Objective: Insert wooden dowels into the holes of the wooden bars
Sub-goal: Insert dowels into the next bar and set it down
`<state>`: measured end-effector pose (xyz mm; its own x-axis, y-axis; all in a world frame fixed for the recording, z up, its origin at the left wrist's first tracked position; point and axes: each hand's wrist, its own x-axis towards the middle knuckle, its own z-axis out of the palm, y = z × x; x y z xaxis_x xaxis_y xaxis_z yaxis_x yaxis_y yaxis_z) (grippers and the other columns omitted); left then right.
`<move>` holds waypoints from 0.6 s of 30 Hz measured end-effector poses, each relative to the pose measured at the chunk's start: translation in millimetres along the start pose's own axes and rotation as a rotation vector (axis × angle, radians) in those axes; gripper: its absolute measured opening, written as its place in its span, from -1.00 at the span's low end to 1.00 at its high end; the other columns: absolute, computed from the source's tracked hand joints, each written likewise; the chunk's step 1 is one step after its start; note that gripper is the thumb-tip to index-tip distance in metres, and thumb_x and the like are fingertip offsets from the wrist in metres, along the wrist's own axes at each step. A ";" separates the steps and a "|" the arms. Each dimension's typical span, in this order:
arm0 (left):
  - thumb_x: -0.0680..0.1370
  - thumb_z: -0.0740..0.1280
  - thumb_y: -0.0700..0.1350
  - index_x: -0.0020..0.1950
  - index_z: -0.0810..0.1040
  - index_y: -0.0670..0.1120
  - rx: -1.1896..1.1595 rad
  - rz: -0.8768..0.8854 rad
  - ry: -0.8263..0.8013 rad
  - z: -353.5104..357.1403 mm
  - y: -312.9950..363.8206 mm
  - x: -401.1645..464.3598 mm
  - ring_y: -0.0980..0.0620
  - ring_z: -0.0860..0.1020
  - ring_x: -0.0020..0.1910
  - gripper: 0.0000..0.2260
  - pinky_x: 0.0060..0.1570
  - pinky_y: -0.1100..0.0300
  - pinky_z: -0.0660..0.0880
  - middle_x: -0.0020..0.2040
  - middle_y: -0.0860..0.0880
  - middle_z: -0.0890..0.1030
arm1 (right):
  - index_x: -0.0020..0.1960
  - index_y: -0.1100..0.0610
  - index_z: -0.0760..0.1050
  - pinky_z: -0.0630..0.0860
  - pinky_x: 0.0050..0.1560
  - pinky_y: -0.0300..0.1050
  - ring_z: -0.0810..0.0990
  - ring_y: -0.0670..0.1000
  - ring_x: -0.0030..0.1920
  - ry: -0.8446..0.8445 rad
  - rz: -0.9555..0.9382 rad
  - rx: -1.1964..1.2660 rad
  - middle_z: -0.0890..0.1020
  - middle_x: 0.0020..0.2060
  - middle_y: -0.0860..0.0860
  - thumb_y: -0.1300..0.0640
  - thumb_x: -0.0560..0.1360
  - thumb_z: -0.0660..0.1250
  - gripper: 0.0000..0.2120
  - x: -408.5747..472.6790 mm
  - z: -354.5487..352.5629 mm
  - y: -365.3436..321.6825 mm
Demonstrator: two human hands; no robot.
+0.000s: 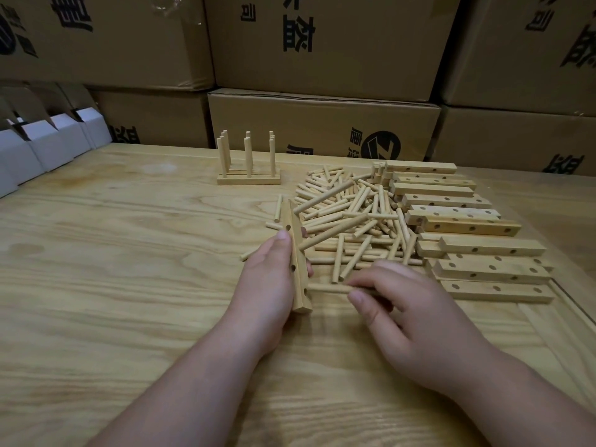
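Early stage: finished dowelled bars (248,169) stood at the back. Left hand (269,279) gripped a drilled bar (298,262); right hand (409,312) pinched a dowel (327,288) at its lowest hole. Loose dowel pile (351,217) and stack of empty bars (467,233) remained.

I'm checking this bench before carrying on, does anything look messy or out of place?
Nothing looks damaged. The loose dowels lie in a jumbled heap, crossing at all angles, and the drilled bars to their right are stacked unevenly, some skewed.

Cardboard boxes (322,124) bear black, partly hidden Chinese characters.
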<state>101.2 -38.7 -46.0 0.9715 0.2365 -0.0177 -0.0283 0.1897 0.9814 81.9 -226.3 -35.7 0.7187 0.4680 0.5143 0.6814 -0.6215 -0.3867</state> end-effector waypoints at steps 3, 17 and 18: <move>0.71 0.09 0.11 0.04 0.66 0.10 -0.038 -0.013 -0.008 2.0 0.5 -1.8 0.07 0.50 -0.52 -0.66 -0.56 0.19 0.45 -0.37 -0.01 0.56 | 0.08 -0.03 0.59 0.53 -0.17 -0.12 0.55 -0.16 -0.11 -0.042 0.002 0.026 0.56 -0.14 -0.21 -0.05 0.58 0.23 -0.80 -1.4 2.6 0.6; 0.69 0.11 0.14 0.00 0.60 0.13 0.138 0.073 0.028 5.5 -1.5 -8.8 0.11 0.48 -0.54 -0.71 -0.59 0.22 0.42 -0.44 0.08 0.54 | 0.00 -0.05 0.61 0.50 -0.31 -0.06 0.50 -0.15 -0.28 -0.018 -0.037 0.039 0.50 -0.26 -0.19 -0.08 0.54 0.30 -0.83 0.5 8.2 -1.9; 0.69 0.11 0.15 -0.05 0.59 0.13 0.166 0.083 0.029 6.0 -1.4 -9.6 0.11 0.48 -0.54 -0.70 -0.59 0.22 0.42 -0.43 0.08 0.54 | -0.01 -0.04 0.61 0.50 -0.31 -0.05 0.49 -0.15 -0.29 -0.017 -0.043 0.025 0.50 -0.26 -0.19 -0.07 0.54 0.30 -0.83 0.6 8.4 -3.1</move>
<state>93.4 -47.0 -46.0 0.9600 0.2730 0.0619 -0.0670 0.0094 0.9977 81.4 -218.8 -40.6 0.6906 0.5049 0.5178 0.7149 -0.5849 -0.3831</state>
